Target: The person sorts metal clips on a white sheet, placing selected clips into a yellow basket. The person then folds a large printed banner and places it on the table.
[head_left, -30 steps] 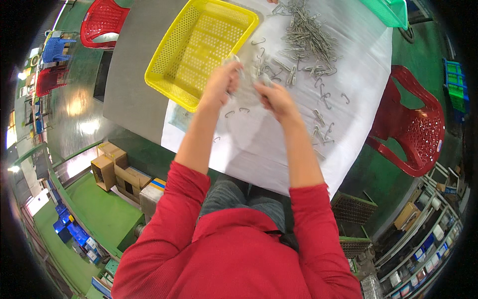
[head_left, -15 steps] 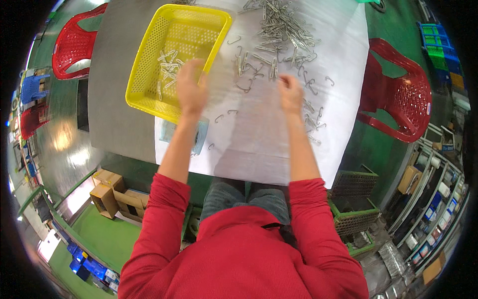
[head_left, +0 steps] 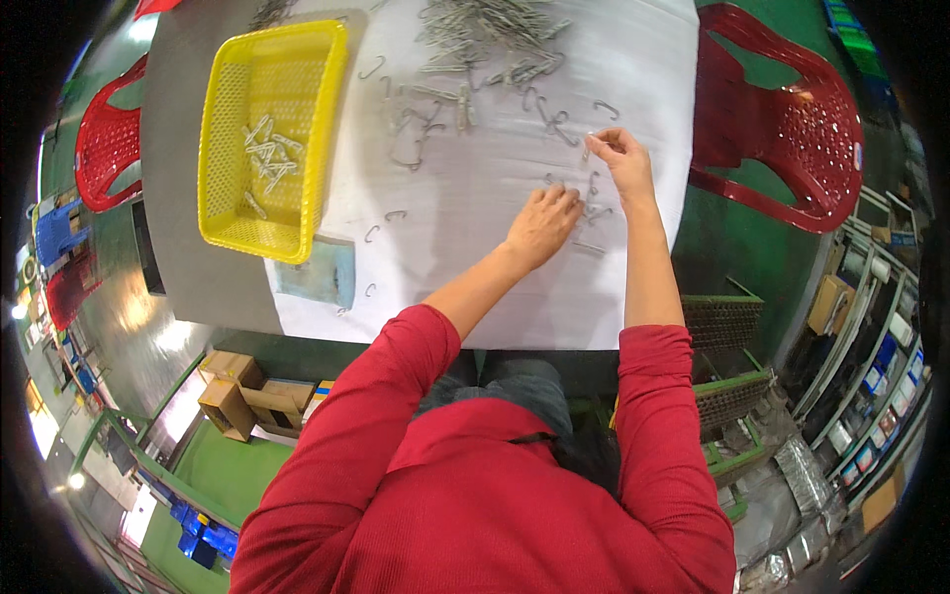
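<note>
My right hand (head_left: pixel 623 168) is raised over the right side of the white-covered table (head_left: pixel 455 287), thumb and fingers pinched together; a small slim thing seems to hang from them, too small to name. Lower and to its left, my left hand (head_left: pixel 544 223) reaches down with curled fingertips at a few clothes pegs (head_left: pixel 591 246) and wire hooks (head_left: pixel 594 183); what its fingers grip is hidden. A large heap of pale grey pegs (head_left: pixel 485 35) lies farther back. Loose wire hooks (head_left: pixel 408 148) are scattered between the heap and my hands.
A yellow perforated basket (head_left: pixel 322 148) with several pale pegs (head_left: pixel 269 153) inside stands at the left. Beside its near end lies a bluish clear packet (head_left: pixel 332 272). Red plastic chairs (head_left: pixel 782 119) flank the table. Cardboard boxes (head_left: pixel 233 396) sit on the floor at left.
My left hand has moved from the basket across to the right side of the table. My right hand has shifted slightly right, still pinched. The view has turned, so the basket appears farther left.
</note>
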Motion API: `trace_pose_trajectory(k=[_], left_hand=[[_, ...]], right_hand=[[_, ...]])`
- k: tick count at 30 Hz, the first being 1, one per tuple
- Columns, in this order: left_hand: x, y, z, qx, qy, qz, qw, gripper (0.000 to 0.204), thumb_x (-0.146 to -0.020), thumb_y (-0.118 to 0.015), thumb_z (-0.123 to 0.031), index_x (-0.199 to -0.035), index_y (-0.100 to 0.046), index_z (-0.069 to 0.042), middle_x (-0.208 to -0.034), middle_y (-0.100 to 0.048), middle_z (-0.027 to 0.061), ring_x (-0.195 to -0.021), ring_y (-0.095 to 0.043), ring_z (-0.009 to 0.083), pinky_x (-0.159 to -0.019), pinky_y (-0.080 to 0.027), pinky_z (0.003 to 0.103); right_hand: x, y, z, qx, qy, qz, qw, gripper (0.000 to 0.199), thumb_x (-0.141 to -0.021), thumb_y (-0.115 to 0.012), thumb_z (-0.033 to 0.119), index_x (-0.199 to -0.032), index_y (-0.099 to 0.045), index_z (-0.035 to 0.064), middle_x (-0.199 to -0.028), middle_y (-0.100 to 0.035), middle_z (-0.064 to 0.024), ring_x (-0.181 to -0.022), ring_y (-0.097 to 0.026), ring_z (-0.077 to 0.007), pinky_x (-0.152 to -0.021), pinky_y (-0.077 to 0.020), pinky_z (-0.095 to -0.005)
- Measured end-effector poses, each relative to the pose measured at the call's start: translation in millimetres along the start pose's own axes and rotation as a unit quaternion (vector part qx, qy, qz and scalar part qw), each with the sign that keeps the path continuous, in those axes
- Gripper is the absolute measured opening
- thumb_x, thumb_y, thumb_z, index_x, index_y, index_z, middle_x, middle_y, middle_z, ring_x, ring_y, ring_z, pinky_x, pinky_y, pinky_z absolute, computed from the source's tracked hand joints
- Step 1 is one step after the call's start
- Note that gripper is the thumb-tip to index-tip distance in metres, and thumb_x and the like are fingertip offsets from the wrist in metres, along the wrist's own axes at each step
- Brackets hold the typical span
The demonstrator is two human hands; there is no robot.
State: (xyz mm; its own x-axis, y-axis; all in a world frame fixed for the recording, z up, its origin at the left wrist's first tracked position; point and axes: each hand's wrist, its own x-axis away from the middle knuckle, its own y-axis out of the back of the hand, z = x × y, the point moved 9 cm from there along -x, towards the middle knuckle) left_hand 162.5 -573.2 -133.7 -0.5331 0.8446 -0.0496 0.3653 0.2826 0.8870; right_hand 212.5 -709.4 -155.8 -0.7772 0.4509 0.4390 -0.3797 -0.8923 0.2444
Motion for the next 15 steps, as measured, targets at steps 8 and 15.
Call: trace_pose_trajectory(k=[8,15], left_hand=[[-15,-12,13,-0.015,0.053,0.059,0.997,0.013,-0.077,-0.051,-0.011,-0.089,-0.053,-0.009,-0.095,-0.051,0.0057,-0.095,-0.048,0.0214,-0.078,-0.037,0.034],[-22,-16,15,-0.022,0.068,0.06,0.996,0.009,-0.078,-0.052,-0.01,-0.086,-0.052,-0.008,-0.087,-0.053,0.0061,-0.091,-0.05,0.0226,-0.075,-0.04,0.036]], right_hand=[[79,38,-80,-0.088,-0.07,0.068,0.991,0.017,-0.08,-0.063,0.012,-0.091,-0.053,0.0047,-0.08,-0.059,-0.0022,-0.067,-0.058,-0.0147,-0.063,-0.0469,-0.0303],[122,10,-68,0.418,0.153,0.104,0.889,0.019,-0.074,-0.065,0.014,-0.087,-0.054,0.005,-0.077,-0.057,-0.0097,-0.064,-0.057,-0.0238,-0.06,-0.0457,-0.0343]])
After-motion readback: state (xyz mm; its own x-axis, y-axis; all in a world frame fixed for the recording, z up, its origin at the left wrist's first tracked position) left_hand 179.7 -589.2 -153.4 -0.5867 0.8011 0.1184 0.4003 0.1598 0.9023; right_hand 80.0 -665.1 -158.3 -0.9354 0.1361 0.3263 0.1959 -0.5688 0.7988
